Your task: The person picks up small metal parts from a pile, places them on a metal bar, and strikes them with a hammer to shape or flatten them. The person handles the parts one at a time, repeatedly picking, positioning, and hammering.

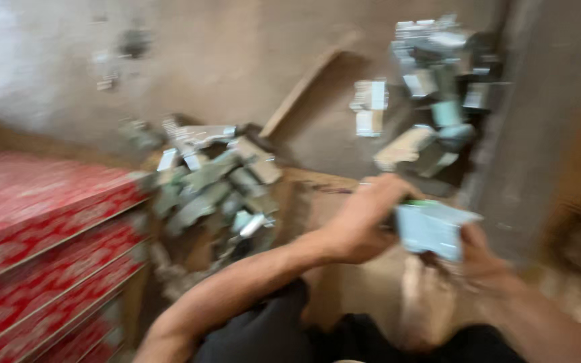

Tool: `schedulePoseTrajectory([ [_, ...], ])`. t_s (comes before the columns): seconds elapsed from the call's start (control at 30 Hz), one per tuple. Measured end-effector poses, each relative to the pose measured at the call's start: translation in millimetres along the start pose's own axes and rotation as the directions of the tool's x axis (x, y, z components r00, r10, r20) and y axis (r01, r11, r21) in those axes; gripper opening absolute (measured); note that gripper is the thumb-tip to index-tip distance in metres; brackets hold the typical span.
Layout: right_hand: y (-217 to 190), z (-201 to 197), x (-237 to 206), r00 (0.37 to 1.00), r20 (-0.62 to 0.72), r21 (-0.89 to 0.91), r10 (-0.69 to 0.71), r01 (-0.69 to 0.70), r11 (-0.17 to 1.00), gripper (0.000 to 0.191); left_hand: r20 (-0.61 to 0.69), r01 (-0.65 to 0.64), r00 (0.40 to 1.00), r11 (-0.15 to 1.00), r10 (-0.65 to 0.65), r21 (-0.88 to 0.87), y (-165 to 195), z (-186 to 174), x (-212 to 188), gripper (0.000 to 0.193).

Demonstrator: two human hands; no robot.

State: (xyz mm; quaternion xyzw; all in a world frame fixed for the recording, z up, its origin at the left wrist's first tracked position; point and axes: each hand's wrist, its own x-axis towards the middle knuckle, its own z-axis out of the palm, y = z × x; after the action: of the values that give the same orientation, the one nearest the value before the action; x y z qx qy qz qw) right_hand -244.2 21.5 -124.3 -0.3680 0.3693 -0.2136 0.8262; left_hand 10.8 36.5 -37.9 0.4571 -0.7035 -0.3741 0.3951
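Note:
The view is motion-blurred. My left hand [364, 222] and my right hand [482, 259] both grip a small pale blue-white carton [432, 228] with a green edge, held above my bare foot [425, 302]. The left hand clasps the carton's left end from above; the right hand holds its lower right side. To the left lies a heap of similar flattened pale cartons [216, 185] on the floor. Another heap of the same cartons [432, 87] is piled at the back right against the wall.
Stacked red patterned boxes [42, 242] fill the left side. A wooden stick [304, 84] leans on the plastered wall. A grey pillar [546, 121] rises at the right. My dark-trousered knees [270, 336] are at the bottom.

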Motion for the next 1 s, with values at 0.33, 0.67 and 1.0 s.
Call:
schedulePoseTrajectory([
  [0.33, -86, 36, 23, 0.940, -0.291, -0.343, -0.181, 0.074, 0.936, 0.036, -0.016, 0.516, 0.849, 0.822, -0.528, 0.242, -42, -58, -17, 0.062],
  [0.67, -83, 1, 3, 0.937, -0.296, -0.546, -0.188, -0.004, 0.838, 0.022, -0.393, 0.814, 0.310, 0.029, -0.866, 0.579, -161, -197, -140, 0.080],
  [1.0, -113, 38, 4, 0.778, 0.036, -0.849, -0.627, 0.354, 0.391, 0.021, -0.079, 0.193, 0.981, 0.870, -0.176, 0.453, -25, -138, -25, 0.013],
])
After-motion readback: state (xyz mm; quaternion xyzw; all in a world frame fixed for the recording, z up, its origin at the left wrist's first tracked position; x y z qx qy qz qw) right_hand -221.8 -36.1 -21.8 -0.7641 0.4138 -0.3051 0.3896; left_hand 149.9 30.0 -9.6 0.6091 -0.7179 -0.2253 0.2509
